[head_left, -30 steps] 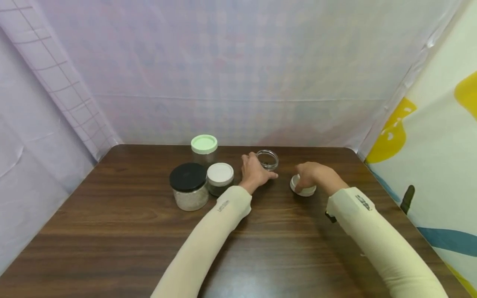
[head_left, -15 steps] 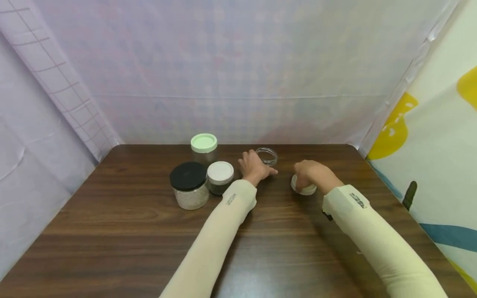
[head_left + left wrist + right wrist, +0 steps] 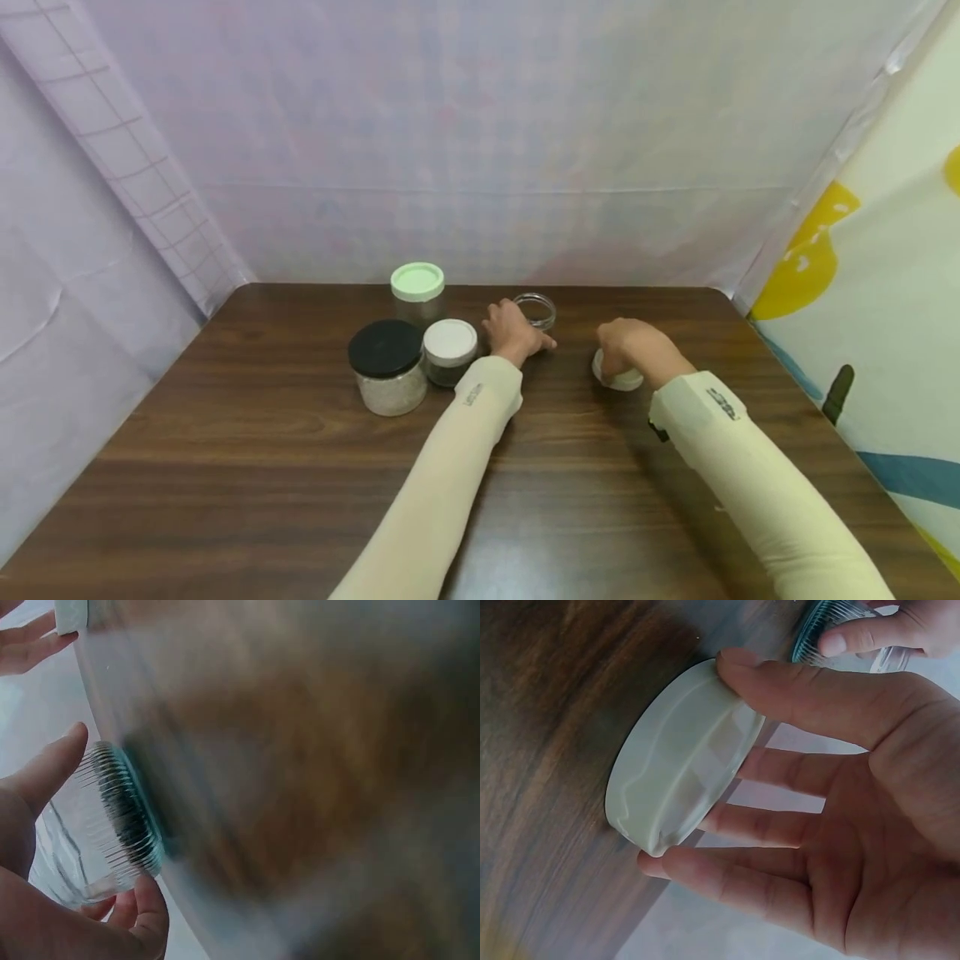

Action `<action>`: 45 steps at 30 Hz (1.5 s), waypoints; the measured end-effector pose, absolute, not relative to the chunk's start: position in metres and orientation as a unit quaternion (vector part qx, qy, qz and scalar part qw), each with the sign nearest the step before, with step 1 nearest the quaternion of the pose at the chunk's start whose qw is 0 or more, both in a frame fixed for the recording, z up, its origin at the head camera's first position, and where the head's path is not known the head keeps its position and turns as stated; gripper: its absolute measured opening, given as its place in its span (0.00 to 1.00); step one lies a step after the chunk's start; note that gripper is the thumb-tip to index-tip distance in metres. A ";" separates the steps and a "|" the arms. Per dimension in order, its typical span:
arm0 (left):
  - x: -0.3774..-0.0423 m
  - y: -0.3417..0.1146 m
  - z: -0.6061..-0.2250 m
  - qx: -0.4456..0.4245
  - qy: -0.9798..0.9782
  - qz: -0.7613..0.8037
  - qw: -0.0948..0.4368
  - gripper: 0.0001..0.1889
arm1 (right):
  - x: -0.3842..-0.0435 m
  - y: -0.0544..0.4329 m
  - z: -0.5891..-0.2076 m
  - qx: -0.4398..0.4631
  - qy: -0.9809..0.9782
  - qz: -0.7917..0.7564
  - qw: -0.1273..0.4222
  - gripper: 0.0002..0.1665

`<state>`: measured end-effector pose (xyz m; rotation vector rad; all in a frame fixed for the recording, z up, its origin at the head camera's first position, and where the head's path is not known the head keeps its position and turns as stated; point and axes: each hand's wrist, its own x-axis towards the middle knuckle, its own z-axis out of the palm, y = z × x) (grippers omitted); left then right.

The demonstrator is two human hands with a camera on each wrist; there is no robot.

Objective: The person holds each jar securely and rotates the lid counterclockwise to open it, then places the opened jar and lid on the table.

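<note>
In the head view my left hand (image 3: 514, 330) holds a clear glass jar (image 3: 550, 320) near the table's back edge, its mouth uncovered. The left wrist view shows the jar's ribbed base end (image 3: 126, 806) against the table, with my thumb on one side and fingers curled round the other. To the right, my right hand (image 3: 636, 343) grips a round white lid (image 3: 627, 382) from above. Thumb and fingers span the lid's rim (image 3: 664, 765) in the right wrist view, where it rests on the wood. Part of the lid is hidden under the hand in the head view.
Left of my left hand stand a black-lidded jar (image 3: 385, 348), a white-lidded jar (image 3: 450, 343) and a green-lidded jar (image 3: 417, 283), grouped close together. All are on the dark wooden table (image 3: 247, 467). A pale cloth (image 3: 480, 142) hangs behind the back edge.
My left hand and the glass jar have shifted slightly left. The right hand stays on the white lid with little movement. The head view has tilted a little.
</note>
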<state>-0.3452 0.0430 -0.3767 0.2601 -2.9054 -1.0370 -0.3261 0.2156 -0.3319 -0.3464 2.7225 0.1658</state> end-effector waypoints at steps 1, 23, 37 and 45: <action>-0.346 0.044 -0.377 0.085 -0.935 -0.344 0.025 0.58 | -0.326 0.216 -0.331 -0.121 0.972 0.060 0.194 0.27; -0.342 0.046 -0.388 0.075 -0.932 -0.350 0.051 0.66 | -0.325 0.210 -0.339 -0.110 0.972 0.074 0.194 0.34; -0.305 0.014 -0.344 -0.078 -0.962 -0.259 0.025 0.65 | -0.314 0.227 -0.326 -0.089 0.978 -0.009 0.186 0.60; -0.289 -0.013 -0.320 -0.145 -0.969 -0.197 0.027 0.39 | -0.303 0.227 -0.315 -0.123 0.985 -0.101 0.065 0.40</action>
